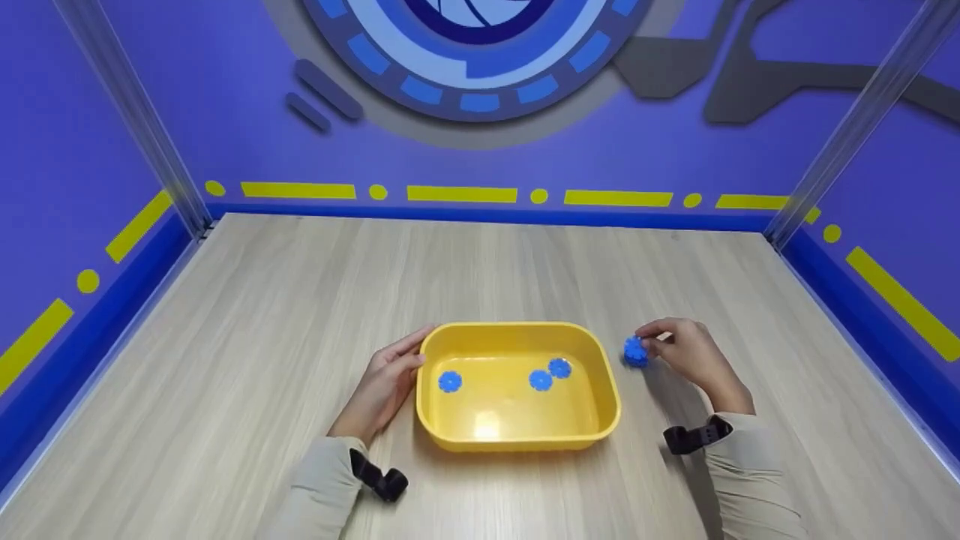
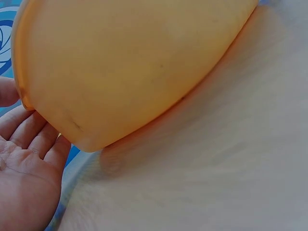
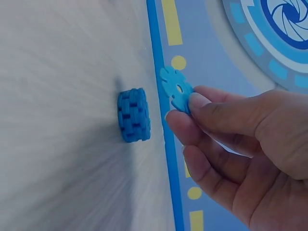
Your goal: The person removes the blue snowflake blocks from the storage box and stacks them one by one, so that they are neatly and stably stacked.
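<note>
A yellow plastic basin [image 1: 517, 444] stands on the table with three blue snowflake discs lying in it, one disc [image 1: 450, 382] on the left and two close together on the right. My left hand [image 1: 386, 386] grips the basin's left end, thumb at the rim and fingers against the outside. To the right of the basin, my right hand [image 1: 690, 352] pinches a single blue snowflake disc [image 3: 170, 86] between thumb and fingertips. Beside that disc in the right wrist view is a neat stack of blue snowflake discs [image 3: 134, 115], standing on the table just below these fingers.
The wood-grain table [image 1: 262, 300] is bordered at the back and sides by blue panels [image 1: 480, 161] with yellow markings. Metal posts [image 1: 840, 127] rise at its back corners. Each sleeved wrist wears a black camera band [image 1: 697, 436].
</note>
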`<state>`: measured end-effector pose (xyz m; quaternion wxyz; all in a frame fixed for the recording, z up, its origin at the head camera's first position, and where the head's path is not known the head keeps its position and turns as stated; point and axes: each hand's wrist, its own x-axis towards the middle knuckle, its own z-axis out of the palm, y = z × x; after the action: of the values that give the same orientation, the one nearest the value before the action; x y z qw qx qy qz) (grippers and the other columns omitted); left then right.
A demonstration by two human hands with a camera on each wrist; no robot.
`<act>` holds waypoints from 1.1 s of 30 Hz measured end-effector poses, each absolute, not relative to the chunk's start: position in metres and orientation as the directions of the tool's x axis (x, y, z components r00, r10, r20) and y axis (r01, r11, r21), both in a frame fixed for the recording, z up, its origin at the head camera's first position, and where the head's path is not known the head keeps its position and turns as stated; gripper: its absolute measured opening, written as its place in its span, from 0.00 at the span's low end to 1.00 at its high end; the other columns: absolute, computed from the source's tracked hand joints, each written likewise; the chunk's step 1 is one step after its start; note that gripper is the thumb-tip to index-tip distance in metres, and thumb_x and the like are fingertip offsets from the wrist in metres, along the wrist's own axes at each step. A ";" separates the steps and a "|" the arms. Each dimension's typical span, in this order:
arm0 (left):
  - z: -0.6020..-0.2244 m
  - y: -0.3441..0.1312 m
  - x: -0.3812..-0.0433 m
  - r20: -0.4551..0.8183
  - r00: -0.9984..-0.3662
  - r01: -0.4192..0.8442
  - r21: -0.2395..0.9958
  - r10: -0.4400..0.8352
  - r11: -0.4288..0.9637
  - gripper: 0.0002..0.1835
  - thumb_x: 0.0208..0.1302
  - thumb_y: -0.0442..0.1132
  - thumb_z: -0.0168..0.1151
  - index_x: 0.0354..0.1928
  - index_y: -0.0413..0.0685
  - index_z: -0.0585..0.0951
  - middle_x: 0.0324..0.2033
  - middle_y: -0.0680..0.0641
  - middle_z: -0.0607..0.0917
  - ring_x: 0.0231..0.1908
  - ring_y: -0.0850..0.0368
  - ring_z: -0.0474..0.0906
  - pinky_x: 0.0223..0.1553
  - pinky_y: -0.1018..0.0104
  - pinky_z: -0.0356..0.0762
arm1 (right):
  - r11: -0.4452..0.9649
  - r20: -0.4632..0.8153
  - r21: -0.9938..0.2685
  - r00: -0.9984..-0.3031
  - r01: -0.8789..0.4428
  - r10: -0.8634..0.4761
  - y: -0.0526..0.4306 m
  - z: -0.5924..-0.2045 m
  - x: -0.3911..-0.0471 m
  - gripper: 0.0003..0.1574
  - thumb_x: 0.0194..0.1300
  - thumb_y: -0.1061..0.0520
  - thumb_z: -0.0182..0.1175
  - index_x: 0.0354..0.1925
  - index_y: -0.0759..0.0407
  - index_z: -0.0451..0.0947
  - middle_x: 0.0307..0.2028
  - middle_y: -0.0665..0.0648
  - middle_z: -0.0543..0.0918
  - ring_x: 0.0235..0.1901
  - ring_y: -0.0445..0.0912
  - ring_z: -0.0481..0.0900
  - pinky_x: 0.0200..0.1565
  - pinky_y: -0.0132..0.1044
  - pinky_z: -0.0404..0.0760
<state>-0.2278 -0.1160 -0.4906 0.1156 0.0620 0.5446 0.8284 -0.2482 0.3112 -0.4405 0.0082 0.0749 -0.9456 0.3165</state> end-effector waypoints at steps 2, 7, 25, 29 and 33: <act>-0.491 -0.116 -0.228 -0.019 -0.966 -0.119 0.917 0.256 -0.381 0.31 0.63 0.26 0.49 0.69 0.30 0.60 0.71 0.36 0.61 0.71 0.49 0.57 0.66 0.63 0.66 | 0.794 0.046 -0.595 -0.991 -0.127 -0.124 0.312 -0.441 -0.249 0.12 0.65 0.66 0.57 0.46 0.67 0.82 0.40 0.64 0.85 0.33 0.48 0.82 0.32 0.28 0.81; -0.490 -0.116 -0.228 -0.018 -0.967 -0.118 0.914 0.253 -0.387 0.31 0.63 0.25 0.49 0.69 0.30 0.60 0.71 0.36 0.61 0.71 0.48 0.57 0.66 0.63 0.66 | 0.798 0.004 -0.598 -0.996 -0.076 -0.092 0.315 -0.443 -0.249 0.13 0.66 0.65 0.57 0.46 0.67 0.82 0.41 0.64 0.85 0.33 0.46 0.80 0.35 0.32 0.83; -0.490 -0.115 -0.228 -0.018 -0.968 -0.117 0.915 0.249 -0.386 0.31 0.62 0.25 0.49 0.69 0.30 0.61 0.71 0.35 0.61 0.71 0.48 0.57 0.64 0.67 0.70 | 0.791 -0.026 -0.610 -0.997 -0.041 -0.072 0.320 -0.448 -0.250 0.13 0.65 0.63 0.57 0.45 0.69 0.82 0.36 0.63 0.86 0.32 0.45 0.80 0.32 0.30 0.82; -0.491 -0.115 -0.228 -0.005 -0.967 -0.107 0.914 0.255 -0.390 0.31 0.61 0.25 0.49 0.69 0.29 0.61 0.70 0.35 0.62 0.70 0.49 0.58 0.64 0.68 0.70 | 0.781 -0.041 -0.624 -0.998 -0.016 -0.054 0.317 -0.449 -0.250 0.14 0.66 0.63 0.57 0.46 0.71 0.81 0.35 0.63 0.86 0.32 0.45 0.82 0.33 0.32 0.83; -0.492 -0.116 -0.228 0.002 -0.968 -0.100 0.916 0.252 -0.389 0.31 0.61 0.25 0.50 0.68 0.29 0.61 0.70 0.35 0.62 0.69 0.51 0.60 0.63 0.69 0.70 | 0.781 -0.045 -0.624 -0.998 -0.009 -0.048 0.317 -0.450 -0.250 0.15 0.66 0.63 0.56 0.47 0.71 0.81 0.34 0.62 0.86 0.31 0.45 0.81 0.33 0.32 0.83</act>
<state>-0.2277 -0.1156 -0.4921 0.1059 0.0704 0.5424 0.8304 -0.2500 0.3168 -0.4497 -0.0293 0.0153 -0.9433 0.3302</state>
